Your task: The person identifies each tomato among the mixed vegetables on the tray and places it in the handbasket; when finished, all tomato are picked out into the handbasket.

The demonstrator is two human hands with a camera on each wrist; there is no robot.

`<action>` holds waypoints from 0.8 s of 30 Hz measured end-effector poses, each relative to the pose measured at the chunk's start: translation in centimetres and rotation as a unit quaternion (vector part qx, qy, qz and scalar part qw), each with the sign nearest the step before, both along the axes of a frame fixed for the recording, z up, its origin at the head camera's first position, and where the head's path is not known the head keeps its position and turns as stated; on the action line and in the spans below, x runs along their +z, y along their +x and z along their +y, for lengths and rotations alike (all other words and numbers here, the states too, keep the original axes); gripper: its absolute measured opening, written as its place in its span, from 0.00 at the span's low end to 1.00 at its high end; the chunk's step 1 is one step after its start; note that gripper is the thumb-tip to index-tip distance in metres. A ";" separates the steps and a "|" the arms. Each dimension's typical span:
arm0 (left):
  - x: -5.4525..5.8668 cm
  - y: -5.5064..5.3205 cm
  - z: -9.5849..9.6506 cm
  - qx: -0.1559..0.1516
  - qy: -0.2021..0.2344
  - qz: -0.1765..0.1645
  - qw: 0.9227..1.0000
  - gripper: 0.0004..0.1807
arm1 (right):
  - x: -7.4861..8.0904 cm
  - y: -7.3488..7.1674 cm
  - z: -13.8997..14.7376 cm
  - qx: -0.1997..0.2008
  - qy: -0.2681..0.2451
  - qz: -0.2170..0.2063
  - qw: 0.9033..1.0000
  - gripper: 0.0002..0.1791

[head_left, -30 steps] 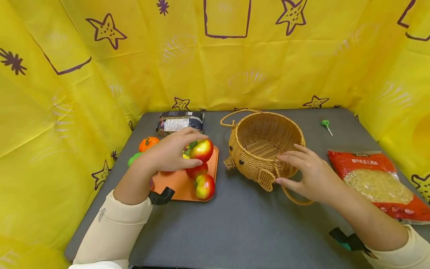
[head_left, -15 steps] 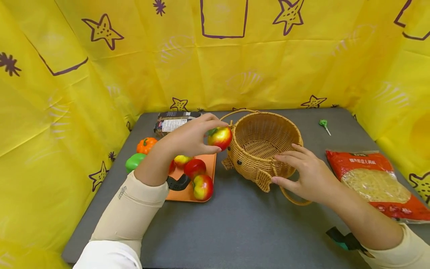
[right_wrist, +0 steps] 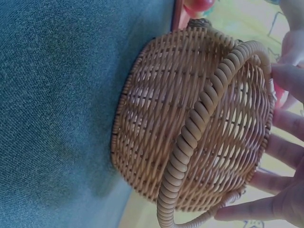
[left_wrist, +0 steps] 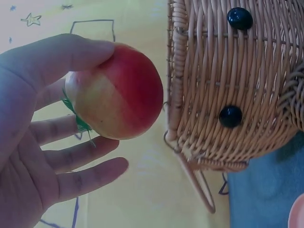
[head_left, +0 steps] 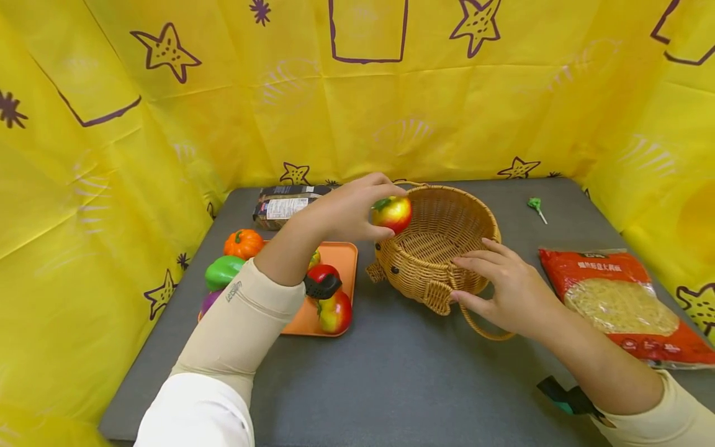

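Observation:
A red-and-yellow apple point(head_left: 393, 214) with a green leaf is pinched between the thumb and fingers of my left hand point(head_left: 357, 208). In the head view it overlaps the left rim of the wicker basket point(head_left: 416, 270); the left wrist view shows it beside the rim, apart from it. The basket has black bead eyes and a woven snout and ears, like an animal's face. My right hand point(head_left: 511, 292) rests at its near right rim, fingers spread and fairly straight, the thumb by an ear. A rope-like handle point(right_wrist: 190, 130) hangs down that side.
Left of the basket, an orange tray point(head_left: 347, 254) holds more apples, partly behind my left arm. An orange pumpkin point(head_left: 244, 243) and green pepper point(head_left: 223, 272) are beside my forearm. A dark packet point(head_left: 285, 208) lies behind. Rightward are a red pasta bag point(head_left: 620, 304) and green lollipop point(head_left: 535, 203).
My left hand has carried the apple from above the tray rightward and slightly up to the basket's left rim. My right hand has stayed at the basket.

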State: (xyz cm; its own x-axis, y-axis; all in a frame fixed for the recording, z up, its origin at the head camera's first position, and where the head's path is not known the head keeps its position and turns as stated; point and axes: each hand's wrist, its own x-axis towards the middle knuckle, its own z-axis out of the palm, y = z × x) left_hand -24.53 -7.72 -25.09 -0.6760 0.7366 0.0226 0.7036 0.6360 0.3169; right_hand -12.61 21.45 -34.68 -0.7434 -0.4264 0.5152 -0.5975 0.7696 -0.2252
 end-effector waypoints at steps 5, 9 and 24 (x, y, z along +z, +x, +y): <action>-0.4 -0.5 1.6 -0.010 -0.007 0.005 1.000 0.37 | 0.0 0.0 0.0 -0.006 0.001 -0.008 1.000 0.29; -1.1 -1.0 2.7 -0.018 -0.018 0.003 1.000 0.36 | 0.0 0.0 0.0 -0.012 0.004 -0.014 1.000 0.29; -3.2 -1.5 5.0 -0.026 -0.091 0.018 0.995 0.38 | -0.1 0.1 0.0 -0.017 0.004 -0.022 1.000 0.29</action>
